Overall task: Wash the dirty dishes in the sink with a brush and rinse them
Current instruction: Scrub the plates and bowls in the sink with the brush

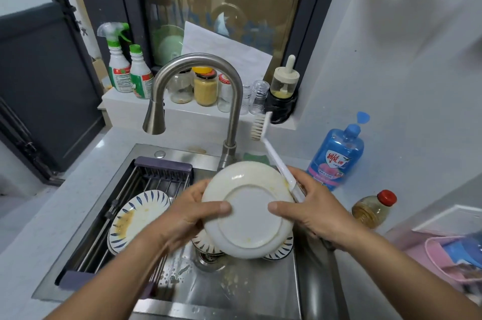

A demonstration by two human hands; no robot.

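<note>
White plate [247, 212] is held underside-up over the sink [234, 293]. Left hand [187, 212] grips its rim; right hand [310, 210] steadies it while clasping the brush [278, 163]. Scrubbing stage, by judgement; next, bring bristles to the plate.

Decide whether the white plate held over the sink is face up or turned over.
Turned over: the white plate shows its foot ring and underside.

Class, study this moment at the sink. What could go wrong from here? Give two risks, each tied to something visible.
1. The right hand shares its grip between brush and white plate; the plate could slip onto the patterned plates below and chip.
2. The brush head points up near the glass jars and might knock one.
</note>
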